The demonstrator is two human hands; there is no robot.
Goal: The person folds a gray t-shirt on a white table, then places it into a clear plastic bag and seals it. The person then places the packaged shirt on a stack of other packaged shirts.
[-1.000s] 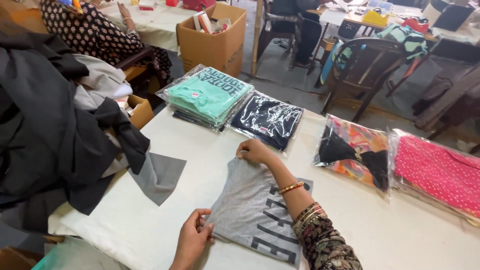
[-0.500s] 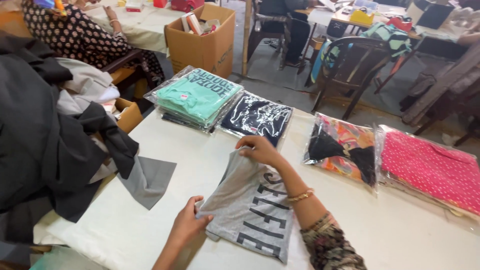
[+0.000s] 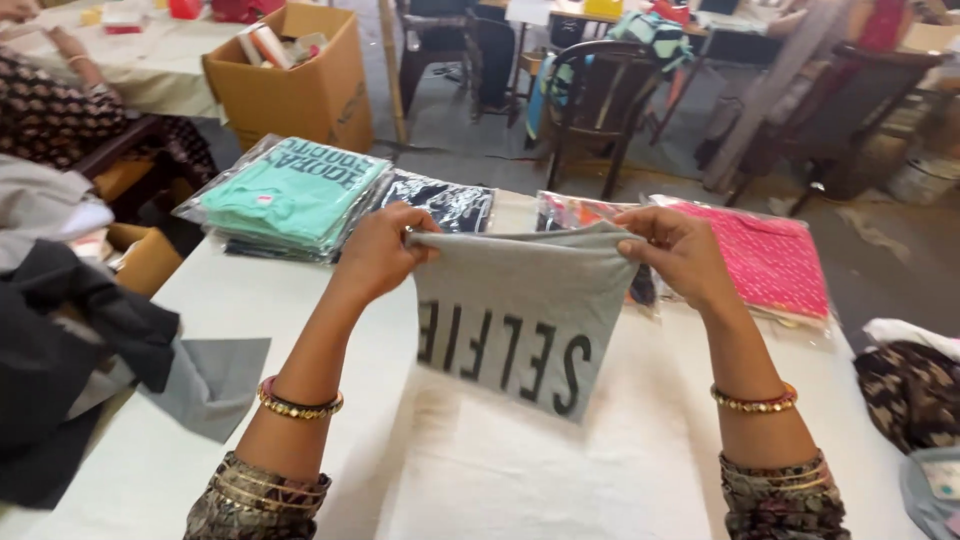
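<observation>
1. I am pinching the folded grey cotton T-shirt with dark block lettering [image 3: 520, 320] by its top corners, left hand [image 3: 378, 250] and right hand [image 3: 680, 250] both clamped on the fabric, probably so it hangs flat above the white table [image 3: 480, 470].
2. Beyond it are lying clear plastic packages: a teal stack [image 3: 290, 195], a black one [image 3: 445, 200], a pink dotted one [image 3: 770, 260].
3. Farthest, an open brown cardboard box [image 3: 300, 85] is sitting on the floor.

Bright, even daylight, soft and from above. Only faint shadow on the counter [image 3: 520, 470] under the lifted grey cloth [image 3: 520, 300] and beside both forearms. Mild glare on the plastic bags [image 3: 440, 205] near the far edge. Sharp at centre; slightly soft and bent toward the corners. Far background of chairs [image 3: 600, 110] a little hazy.
</observation>
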